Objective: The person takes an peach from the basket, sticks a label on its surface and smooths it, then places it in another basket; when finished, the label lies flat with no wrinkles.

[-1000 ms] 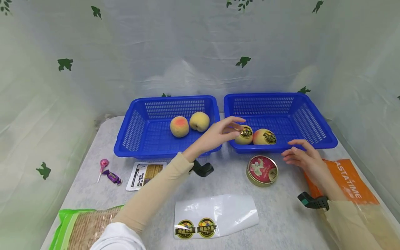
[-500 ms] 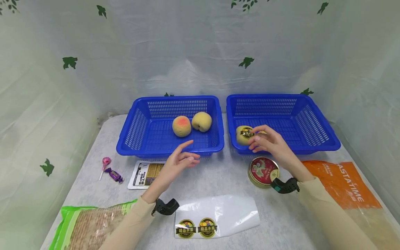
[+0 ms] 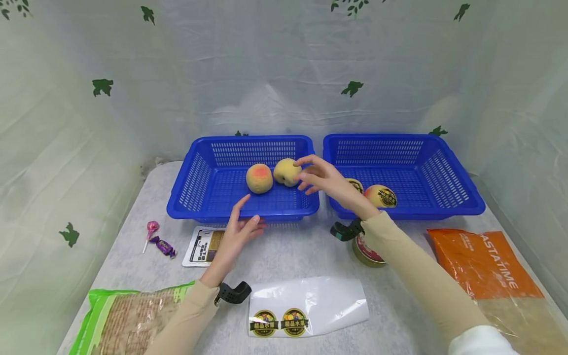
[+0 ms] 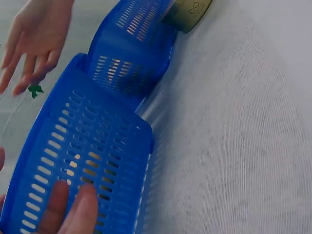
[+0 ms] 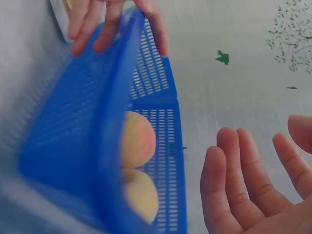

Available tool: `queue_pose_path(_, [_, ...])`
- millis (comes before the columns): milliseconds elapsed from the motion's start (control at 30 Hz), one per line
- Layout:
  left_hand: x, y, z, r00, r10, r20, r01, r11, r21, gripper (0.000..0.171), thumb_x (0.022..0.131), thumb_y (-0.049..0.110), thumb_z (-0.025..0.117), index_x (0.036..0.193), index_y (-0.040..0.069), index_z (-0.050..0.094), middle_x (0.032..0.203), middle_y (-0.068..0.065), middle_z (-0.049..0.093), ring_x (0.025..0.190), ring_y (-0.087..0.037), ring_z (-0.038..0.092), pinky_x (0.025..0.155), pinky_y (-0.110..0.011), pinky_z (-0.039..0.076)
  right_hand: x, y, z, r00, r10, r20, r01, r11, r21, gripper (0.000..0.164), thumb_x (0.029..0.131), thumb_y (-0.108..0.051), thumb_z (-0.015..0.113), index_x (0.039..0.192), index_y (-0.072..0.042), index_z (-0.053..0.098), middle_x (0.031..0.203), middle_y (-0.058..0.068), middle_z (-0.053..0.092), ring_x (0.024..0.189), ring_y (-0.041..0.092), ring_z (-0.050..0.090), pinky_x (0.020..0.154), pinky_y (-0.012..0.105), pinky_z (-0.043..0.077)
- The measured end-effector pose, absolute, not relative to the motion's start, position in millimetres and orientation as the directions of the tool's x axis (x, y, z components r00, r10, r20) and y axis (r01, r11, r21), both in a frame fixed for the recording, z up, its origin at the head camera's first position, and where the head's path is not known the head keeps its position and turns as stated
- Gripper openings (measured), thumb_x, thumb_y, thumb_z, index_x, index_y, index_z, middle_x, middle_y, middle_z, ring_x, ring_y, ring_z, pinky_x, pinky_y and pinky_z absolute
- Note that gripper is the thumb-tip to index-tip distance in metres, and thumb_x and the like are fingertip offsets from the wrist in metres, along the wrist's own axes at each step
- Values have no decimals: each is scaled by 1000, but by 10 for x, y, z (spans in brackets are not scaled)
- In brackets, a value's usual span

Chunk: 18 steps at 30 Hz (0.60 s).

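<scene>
Over the right end of the left blue basket (image 3: 201, 215) hovers my right hand (image 3: 323, 180), fingers spread and slightly bent around nothing. It is nearest to a pale yellow peach (image 3: 285, 172); a red-topped peach (image 3: 259, 178) lies beside that one. In the right wrist view, a gap separates the fingers from both peaches. My left hand (image 3: 239, 234) is at the front rim of the same basket, fingers loosely extended; whether it touches the rim is unclear. In the right blue basket (image 3: 443, 211) are two peaches with black-and-gold stickers (image 3: 380, 196), one partly hidden by my right wrist.
A clear sheet with two round stickers (image 3: 328, 305) lies in front. A red-lidded tin (image 3: 367, 254) is partly under my right forearm. Around are an orange bag (image 3: 483, 261), a green-edged packet (image 3: 133, 318), a white packet (image 3: 201, 246), a lollipop (image 3: 152, 227) and a purple candy (image 3: 164, 246).
My right hand has moved left from the right basket to above the left one. My left hand first drew back from the right basket's peaches, then shifted slightly left at the left basket's front rim.
</scene>
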<state>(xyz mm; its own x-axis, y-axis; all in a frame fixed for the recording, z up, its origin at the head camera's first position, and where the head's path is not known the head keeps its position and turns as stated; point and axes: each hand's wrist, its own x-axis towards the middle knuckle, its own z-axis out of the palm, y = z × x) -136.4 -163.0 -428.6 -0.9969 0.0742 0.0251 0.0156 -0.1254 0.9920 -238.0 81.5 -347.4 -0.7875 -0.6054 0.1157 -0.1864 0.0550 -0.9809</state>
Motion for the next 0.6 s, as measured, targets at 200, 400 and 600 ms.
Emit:
queue_pose_path(200, [-1402, -1555, -4309, -998, -56, 11, 16, -92, 996, 50, 91, 20, 53, 137, 25, 31, 108, -28, 49, 103, -43, 49, 89, -43, 42, -2631, 451, -3433, -784, -617, 71, -195, 136, -971, 36, 93, -24, 51, 127, -15, 44, 116, 15, 51, 87, 29, 59, 75, 41, 49])
queue_pose_path(400, [-1361, -1485, -4212, -994, -107, 27, 37, -92, 995, 45, 93, 15, 50, 135, 15, 33, 108, -30, 46, 93, -30, 55, 89, -48, 40, -2827, 147, -3450, -807, -590, -10, -134, 199, -971, 40, 92, -23, 52, 130, -19, 42, 122, 11, 46, 91, 31, 59, 76, 43, 48])
queue_pose_path(600, [-1310, -1431, -4130, -992, -117, 39, 49, -77, 996, 44, 93, 12, 49, 134, 8, 34, 112, -27, 45, 101, -43, 48, 89, -44, 41, -2947, -71, -3548, -831, -540, -137, 2, 243, -970, 46, 91, -19, 53, 134, -19, 38, 133, 14, 36, 99, 37, 55, 80, 48, 46])
